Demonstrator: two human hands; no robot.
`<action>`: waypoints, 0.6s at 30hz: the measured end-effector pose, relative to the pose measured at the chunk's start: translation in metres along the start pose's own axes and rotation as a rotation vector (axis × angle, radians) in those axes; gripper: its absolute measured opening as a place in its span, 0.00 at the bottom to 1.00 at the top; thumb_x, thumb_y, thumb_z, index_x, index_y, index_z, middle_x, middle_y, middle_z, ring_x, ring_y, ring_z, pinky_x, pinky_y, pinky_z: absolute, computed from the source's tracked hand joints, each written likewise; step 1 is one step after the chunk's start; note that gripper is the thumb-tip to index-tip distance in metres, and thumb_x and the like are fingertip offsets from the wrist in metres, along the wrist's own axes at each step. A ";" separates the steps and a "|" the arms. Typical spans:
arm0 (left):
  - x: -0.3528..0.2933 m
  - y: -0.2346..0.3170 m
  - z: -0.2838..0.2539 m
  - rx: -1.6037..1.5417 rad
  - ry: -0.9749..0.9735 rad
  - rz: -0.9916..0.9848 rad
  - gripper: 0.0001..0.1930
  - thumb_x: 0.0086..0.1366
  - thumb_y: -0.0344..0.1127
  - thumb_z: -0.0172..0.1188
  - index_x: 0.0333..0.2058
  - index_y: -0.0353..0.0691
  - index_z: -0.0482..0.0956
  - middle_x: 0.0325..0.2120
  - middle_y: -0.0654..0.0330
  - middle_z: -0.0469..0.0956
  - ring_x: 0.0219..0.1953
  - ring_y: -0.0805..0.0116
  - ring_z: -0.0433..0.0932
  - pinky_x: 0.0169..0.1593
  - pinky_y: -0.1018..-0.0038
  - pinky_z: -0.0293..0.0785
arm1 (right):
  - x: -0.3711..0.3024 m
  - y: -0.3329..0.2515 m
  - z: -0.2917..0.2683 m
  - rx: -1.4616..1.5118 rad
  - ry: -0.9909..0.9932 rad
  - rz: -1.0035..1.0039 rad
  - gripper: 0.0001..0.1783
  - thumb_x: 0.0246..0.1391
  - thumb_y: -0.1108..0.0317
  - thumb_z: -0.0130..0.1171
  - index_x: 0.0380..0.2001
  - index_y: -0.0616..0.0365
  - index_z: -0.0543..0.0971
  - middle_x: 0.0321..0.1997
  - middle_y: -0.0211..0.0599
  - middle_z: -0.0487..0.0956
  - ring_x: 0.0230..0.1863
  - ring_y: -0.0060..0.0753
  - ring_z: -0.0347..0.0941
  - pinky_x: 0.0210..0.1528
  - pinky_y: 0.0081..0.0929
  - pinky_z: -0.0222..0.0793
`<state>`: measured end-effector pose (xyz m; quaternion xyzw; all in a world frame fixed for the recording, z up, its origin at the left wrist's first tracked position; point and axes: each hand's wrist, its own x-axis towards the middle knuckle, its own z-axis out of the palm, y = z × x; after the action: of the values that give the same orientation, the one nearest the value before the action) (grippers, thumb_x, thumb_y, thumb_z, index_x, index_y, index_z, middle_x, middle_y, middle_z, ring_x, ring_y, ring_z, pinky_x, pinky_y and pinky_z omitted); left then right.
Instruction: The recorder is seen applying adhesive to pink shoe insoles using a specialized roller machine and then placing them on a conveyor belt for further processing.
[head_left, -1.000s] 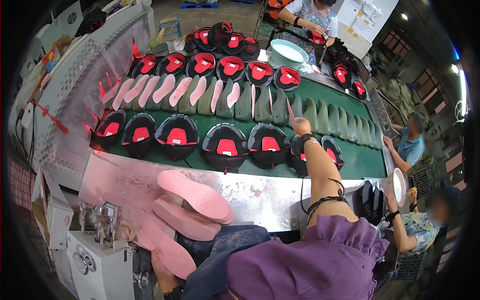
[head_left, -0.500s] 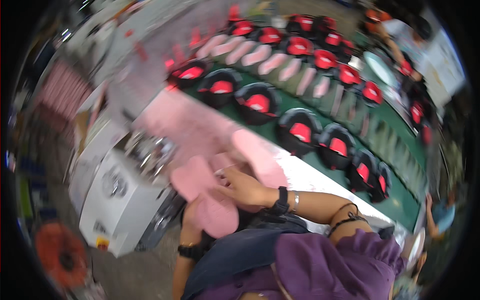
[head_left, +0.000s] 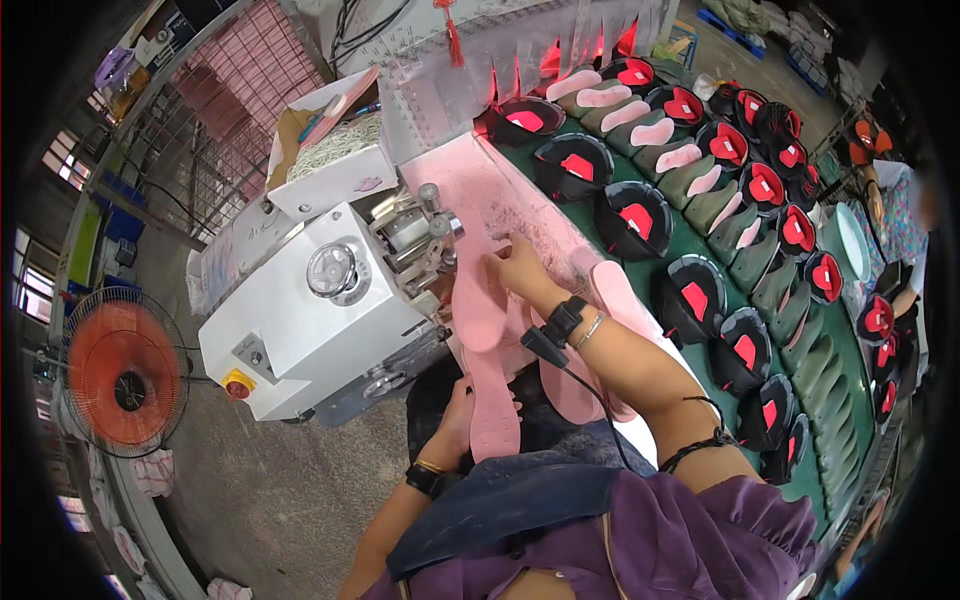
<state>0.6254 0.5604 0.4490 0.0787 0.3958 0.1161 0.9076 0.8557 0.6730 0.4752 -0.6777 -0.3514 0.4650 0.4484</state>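
A long pink insole [head_left: 480, 310] lies against the roller head [head_left: 420, 235] of a white bench machine [head_left: 310, 310]. My right hand [head_left: 520, 270] pinches its right edge, fingers bent over it. Below, my left hand [head_left: 458, 422] grips a second pink insole [head_left: 493, 405] by its left side; its upper end goes under the first one. More pink insoles rest by my right forearm, one near my lap [head_left: 570, 388] and another on the table edge [head_left: 613, 290]. Pink dust coats the board [head_left: 530, 215] beside the machine.
Black shoe uppers with red inners [head_left: 634, 220] and green ones stand in rows on a green table [head_left: 640, 270] at right. A box of string [head_left: 335, 150] sits behind the machine. An orange fan [head_left: 125, 375] stands left. Another person [head_left: 895, 210] works at far right.
My view has turned and steadied. The insoles have moved from over my lap up to the machine's roller head, my right hand going with the upper one.
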 end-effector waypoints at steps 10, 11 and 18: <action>-0.002 0.011 0.023 0.154 -0.028 0.039 0.30 0.71 0.49 0.29 0.56 0.32 0.69 0.37 0.48 0.78 0.40 0.53 0.81 0.47 0.59 0.80 | -0.021 -0.005 -0.057 -0.365 0.129 -0.310 0.19 0.51 0.65 0.61 0.46 0.63 0.74 0.35 0.47 0.77 0.35 0.44 0.77 0.38 0.37 0.72; -0.002 0.012 0.024 0.161 -0.033 0.043 0.30 0.72 0.50 0.29 0.56 0.32 0.69 0.38 0.48 0.79 0.41 0.53 0.81 0.47 0.59 0.79 | -0.022 -0.010 -0.061 -0.497 0.188 -0.395 0.17 0.50 0.66 0.61 0.42 0.62 0.75 0.36 0.48 0.76 0.36 0.47 0.76 0.39 0.38 0.72; -0.009 0.008 0.018 0.222 0.005 0.024 0.27 0.74 0.51 0.37 0.55 0.32 0.69 0.43 0.47 0.79 0.45 0.53 0.80 0.50 0.61 0.78 | -0.008 0.013 -0.036 -0.407 0.097 -0.227 0.20 0.50 0.54 0.63 0.33 0.64 0.80 0.33 0.51 0.79 0.35 0.49 0.77 0.38 0.39 0.71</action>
<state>0.6314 0.5646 0.4697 0.1831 0.4077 0.0825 0.8908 0.8875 0.6510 0.4713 -0.7316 -0.4900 0.2982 0.3685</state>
